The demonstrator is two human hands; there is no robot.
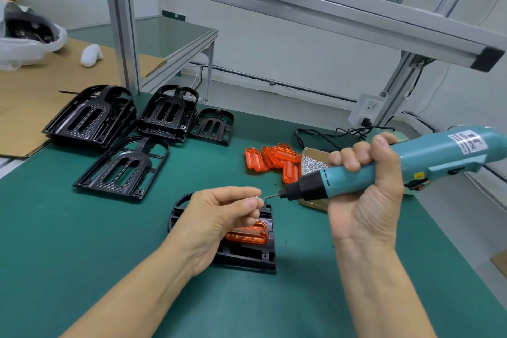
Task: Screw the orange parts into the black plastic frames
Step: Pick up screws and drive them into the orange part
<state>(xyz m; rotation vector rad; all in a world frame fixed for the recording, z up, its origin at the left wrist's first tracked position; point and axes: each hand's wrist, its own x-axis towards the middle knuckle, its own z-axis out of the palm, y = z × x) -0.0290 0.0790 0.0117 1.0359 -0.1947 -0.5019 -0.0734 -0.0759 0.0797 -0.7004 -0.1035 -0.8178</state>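
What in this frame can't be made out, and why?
Head view only:
- Black frame and seated orange part: left portion hidden by the left hand.
- Screw: too small to tell type.
- Electric screwdriver: rear cut off by the right edge; grip covered by the right hand.

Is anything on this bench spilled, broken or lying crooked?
Nothing looks spilled or broken. The loose orange parts lie in a jumbled heap beside the box of screws, and the spare black frames sit at mixed angles, some stacked. It looks like ordinary work clutter.
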